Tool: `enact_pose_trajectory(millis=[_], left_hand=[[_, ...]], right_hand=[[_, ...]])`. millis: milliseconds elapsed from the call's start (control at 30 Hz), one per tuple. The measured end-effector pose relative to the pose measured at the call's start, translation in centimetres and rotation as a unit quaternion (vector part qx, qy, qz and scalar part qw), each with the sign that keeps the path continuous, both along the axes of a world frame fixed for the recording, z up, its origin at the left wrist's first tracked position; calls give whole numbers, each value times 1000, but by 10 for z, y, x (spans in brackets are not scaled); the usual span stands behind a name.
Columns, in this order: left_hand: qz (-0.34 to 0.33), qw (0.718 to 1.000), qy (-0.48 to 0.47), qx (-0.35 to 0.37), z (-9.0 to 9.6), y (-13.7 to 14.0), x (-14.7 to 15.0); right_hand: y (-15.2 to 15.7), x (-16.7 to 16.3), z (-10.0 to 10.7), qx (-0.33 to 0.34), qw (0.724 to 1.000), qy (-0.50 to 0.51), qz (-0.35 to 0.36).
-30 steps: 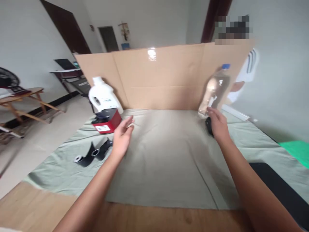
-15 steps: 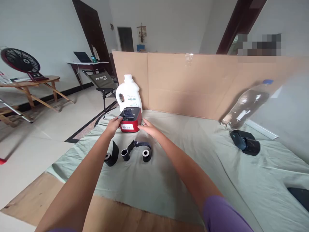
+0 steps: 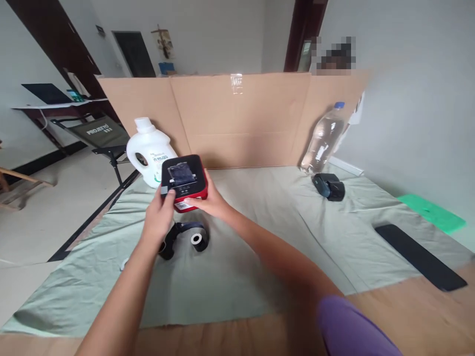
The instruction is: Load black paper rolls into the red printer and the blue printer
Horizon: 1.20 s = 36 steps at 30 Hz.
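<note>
A small red box with a black lid (image 3: 184, 182) is lifted off the green cloth (image 3: 260, 247), tilted towards me. My left hand (image 3: 159, 217) grips its left near corner, thumb on the lid. My right hand (image 3: 208, 201) holds its right underside. Below the box, black rolls with white cores (image 3: 193, 236) lie on the cloth, partly hidden by my left hand. A white jug (image 3: 148, 151) stands just behind the box.
A cardboard sheet (image 3: 237, 118) stands upright along the back. A clear bottle with a blue cap (image 3: 323, 138) leans at the right, a small black device (image 3: 328, 186) in front of it. A flat black slab (image 3: 419, 256) and green pad (image 3: 432, 212) lie far right.
My right hand left the black device by the bottle and crossed to the red box. Both hands took hold of the box and raised it off the cloth towards me.
</note>
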<state>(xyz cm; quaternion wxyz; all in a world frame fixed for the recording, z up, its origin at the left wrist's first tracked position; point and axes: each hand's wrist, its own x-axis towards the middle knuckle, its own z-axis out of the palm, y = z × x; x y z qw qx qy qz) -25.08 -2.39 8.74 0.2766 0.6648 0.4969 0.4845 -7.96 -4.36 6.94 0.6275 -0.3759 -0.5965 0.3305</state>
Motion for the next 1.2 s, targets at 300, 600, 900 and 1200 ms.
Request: enact_pose_trajectory(millis=[300, 600, 900, 1200], left_hand=[[-221, 974, 5, 44, -42, -144, 116], [-222, 974, 47, 23, -74, -152, 114], [-238, 970, 51, 9, -72, -144, 115], [-233, 970, 56, 28, -73, -139, 109]], right_hand=[[-188, 106, -25, -28, 978, -14, -206], [-200, 113, -61, -37, 967, -59, -244], [-197, 116, -70, -57, 968, -59, -236], [-197, 111, -71, -48, 965, -85, -243]])
